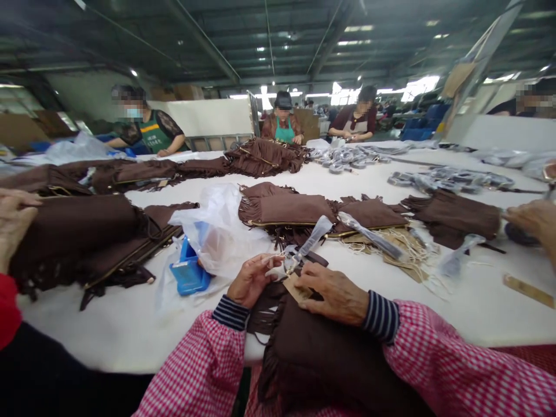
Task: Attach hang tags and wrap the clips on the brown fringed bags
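A dark brown fringed bag (330, 341) lies across the table's near edge and hangs toward my lap. My right hand (336, 292) is closed on a tan cardboard tag (297, 288) above the bag's top edge. To its left, my left hand (255, 279) pinches what looks like a thin white string (276, 256), with thumb and fingertips together. Just beyond both hands lies a plastic-wrapped strap end (315, 236) with metal hardware beside it. The exact join between string, tag and bag is hidden by my fingers.
A blue plastic bin (189, 273) stands left of my hands, partly under a clear plastic bag (221, 231). More brown bags (295, 208) and stringed tags (406, 260) lie ahead. Wrapped straps (452, 178) sit farther back. Co-workers' hands reach in at both sides; others work across the table.
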A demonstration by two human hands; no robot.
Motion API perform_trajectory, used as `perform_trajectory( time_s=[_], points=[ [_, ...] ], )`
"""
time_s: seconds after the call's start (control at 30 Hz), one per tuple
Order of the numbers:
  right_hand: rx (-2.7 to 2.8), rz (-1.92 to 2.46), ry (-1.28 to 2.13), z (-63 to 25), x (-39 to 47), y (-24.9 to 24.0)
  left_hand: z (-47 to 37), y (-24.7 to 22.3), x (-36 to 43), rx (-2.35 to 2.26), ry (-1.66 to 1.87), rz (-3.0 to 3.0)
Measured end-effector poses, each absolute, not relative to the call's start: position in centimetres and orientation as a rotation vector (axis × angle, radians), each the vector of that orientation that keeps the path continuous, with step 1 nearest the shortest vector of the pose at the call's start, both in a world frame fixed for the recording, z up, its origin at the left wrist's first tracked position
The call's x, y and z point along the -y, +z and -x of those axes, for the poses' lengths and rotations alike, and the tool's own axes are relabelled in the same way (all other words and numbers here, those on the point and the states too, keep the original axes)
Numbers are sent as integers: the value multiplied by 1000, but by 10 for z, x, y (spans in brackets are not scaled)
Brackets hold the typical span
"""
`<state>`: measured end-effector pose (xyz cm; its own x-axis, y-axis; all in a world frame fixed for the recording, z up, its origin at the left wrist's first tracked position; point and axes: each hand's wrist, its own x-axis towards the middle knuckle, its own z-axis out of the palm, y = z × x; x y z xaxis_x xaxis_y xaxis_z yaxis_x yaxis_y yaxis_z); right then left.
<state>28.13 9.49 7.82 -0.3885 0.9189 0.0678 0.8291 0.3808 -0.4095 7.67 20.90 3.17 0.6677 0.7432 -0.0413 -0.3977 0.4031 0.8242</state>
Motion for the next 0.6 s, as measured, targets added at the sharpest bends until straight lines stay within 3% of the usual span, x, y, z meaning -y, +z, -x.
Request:
perform_trajectory(
  time_s=[0.23,0.43,0.6],
  points=[
    [2522,1635,318,-270,-97,92,-74,33,-207,-332,772,-837],
    [2289,1744,666,-261,-111,87,-83,29,-205,-334,818,-877],
    [2097,1498,966,-282,-120,75,-93,21,-207,-418,866,-910]
  ],
)
